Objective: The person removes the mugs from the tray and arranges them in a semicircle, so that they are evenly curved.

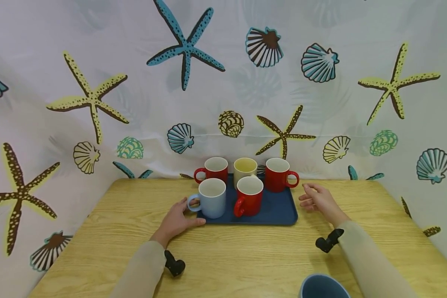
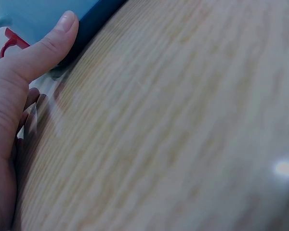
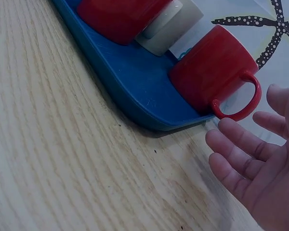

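Note:
A dark blue tray (image 1: 279,211) carries several mugs. At its front stand a light blue mug (image 1: 213,203), handle to the left, and a red mug (image 1: 251,200) with its handle toward me. Behind them are a red mug (image 1: 217,174), a cream mug (image 1: 240,176) with a yellow inside, and another red mug (image 1: 275,178). My left hand (image 1: 176,221) is at the tray's front left corner, its straight thumb (image 2: 53,45) along the tray edge and its fingers partly hidden. Fingers spread and holding nothing, my right hand (image 1: 320,203) hovers just right of the tray, near the red mug's handle (image 3: 253,98).
A blue cup-like vessel (image 1: 322,285) stands at the bottom right of the head view, cut off by the frame. Behind the wooden table (image 1: 246,256) hangs a cloth (image 1: 223,95) printed with starfish and shells. The tray sits close to this cloth.

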### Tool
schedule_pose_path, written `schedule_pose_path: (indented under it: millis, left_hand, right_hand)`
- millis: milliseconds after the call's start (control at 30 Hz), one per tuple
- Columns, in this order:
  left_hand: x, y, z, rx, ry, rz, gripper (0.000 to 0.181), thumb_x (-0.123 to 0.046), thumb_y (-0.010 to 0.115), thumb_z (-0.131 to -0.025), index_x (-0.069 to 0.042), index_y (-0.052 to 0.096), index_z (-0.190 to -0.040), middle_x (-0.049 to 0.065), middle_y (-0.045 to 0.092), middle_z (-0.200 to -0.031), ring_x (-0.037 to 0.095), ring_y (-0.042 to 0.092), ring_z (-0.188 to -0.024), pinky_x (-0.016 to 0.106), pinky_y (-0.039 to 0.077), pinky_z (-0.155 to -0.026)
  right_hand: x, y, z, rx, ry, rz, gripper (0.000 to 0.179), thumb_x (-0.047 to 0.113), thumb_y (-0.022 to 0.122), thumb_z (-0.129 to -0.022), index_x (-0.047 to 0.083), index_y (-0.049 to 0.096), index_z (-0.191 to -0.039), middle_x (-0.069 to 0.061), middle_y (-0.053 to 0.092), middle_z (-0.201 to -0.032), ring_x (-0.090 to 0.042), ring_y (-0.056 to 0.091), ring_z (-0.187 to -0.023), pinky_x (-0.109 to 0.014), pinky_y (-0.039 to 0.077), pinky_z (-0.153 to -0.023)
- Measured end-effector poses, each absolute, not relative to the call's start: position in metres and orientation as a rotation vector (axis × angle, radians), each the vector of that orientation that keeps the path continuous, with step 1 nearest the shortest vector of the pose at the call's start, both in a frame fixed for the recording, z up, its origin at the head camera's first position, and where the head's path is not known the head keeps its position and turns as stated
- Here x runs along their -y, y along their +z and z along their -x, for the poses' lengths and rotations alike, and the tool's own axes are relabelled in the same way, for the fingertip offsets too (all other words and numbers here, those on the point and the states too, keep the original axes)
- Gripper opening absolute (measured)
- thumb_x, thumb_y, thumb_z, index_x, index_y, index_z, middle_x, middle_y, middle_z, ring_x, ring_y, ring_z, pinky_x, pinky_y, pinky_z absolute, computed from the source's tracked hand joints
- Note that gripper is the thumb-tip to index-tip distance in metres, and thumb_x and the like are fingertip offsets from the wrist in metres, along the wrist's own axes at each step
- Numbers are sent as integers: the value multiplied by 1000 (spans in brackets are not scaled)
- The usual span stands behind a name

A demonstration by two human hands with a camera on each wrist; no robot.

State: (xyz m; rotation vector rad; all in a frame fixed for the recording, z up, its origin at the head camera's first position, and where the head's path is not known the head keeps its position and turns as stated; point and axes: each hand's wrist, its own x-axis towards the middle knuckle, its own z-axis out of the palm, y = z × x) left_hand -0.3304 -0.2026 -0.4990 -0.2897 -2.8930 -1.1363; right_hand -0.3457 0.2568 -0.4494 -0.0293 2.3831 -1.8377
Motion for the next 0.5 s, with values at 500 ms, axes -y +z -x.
schedule_pose_path:
  millis: [500]
  left_hand:
    - [205,-502,331,2837,-1209,349,73,-55,76,-68,-27,53,-131,19,32,-145,39,22,-135,59,21,-104]
  right_hand:
    - [-249,-448,369,-2315,-1866,-22,59,36,40,-100,0,25,-144,-35,51,-121,-31,65,-92,-38,54,-74]
